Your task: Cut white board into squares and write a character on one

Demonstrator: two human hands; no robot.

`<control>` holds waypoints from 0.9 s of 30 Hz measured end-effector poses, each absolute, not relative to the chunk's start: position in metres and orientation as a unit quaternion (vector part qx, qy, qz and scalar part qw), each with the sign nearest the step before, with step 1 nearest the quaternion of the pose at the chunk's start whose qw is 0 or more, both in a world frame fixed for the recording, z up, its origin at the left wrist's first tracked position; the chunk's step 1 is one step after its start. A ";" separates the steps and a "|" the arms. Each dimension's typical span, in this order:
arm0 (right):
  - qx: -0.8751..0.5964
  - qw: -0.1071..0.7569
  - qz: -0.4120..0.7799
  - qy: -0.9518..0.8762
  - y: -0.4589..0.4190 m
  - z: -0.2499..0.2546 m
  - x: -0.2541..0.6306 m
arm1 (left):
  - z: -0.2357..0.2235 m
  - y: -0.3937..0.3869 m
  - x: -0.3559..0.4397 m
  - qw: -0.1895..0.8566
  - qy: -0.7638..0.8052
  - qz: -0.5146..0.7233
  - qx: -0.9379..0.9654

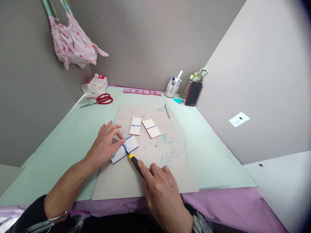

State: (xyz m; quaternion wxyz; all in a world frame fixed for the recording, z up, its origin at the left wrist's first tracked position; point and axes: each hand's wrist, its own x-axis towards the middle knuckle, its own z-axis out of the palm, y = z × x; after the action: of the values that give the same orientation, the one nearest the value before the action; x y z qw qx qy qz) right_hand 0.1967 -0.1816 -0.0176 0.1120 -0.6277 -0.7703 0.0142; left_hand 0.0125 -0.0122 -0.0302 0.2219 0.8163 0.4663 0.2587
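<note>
A thin white block (131, 144) with blue edges and smeared blue marks lies tilted on the board. My left hand (104, 142) holds it down, thumb on its upper face near the middle and fingers curved over its far side. My right hand (160, 184) is closed around a slim carving knife (135, 163) with a black and yellow handle. Its narrow tip meets the block at the blue line across the middle, close to my left thumb. Just beyond are two more white blocks, one upright (135, 126) and one slanted (151, 128), each with a blue line and reddish edges.
A large greyish board (145, 184) with blue scribbles covers the table's middle. Red-handled scissors (104, 98) lie back left by a tissue pack (96, 84). A thin metal pen-like knife (167, 111), a pen jar (173, 88), a phone (193, 94) and a green bottle (195, 77) are back right.
</note>
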 end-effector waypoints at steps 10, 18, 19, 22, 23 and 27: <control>-0.628 0.112 0.021 -0.770 -0.180 -0.017 0.197 | -0.035 -0.015 0.003 0.196 0.485 0.249 0.815; -0.636 0.106 0.030 -0.764 -0.182 -0.017 0.196 | -0.031 -0.051 -0.017 0.135 0.483 0.192 0.843; -0.635 0.106 0.028 -0.764 -0.182 -0.017 0.196 | -0.032 -0.054 -0.018 0.127 0.485 0.185 0.845; -0.635 0.101 0.029 -0.765 -0.182 -0.016 0.195 | -0.036 -0.058 -0.019 0.108 0.491 0.174 0.846; -0.634 0.099 0.033 -0.766 -0.181 -0.016 0.195 | -0.037 -0.058 -0.019 0.106 0.492 0.173 0.847; -0.634 0.096 0.046 -0.766 -0.180 -0.016 0.195 | -0.037 -0.056 -0.017 0.095 0.500 0.163 0.845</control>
State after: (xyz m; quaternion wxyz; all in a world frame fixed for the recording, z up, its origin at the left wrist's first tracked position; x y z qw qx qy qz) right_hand 0.1951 -0.1800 -0.0155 0.0960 -0.6339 -0.7660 0.0465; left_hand -0.0170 -0.0558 -0.0374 0.0954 0.8454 0.4997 0.1629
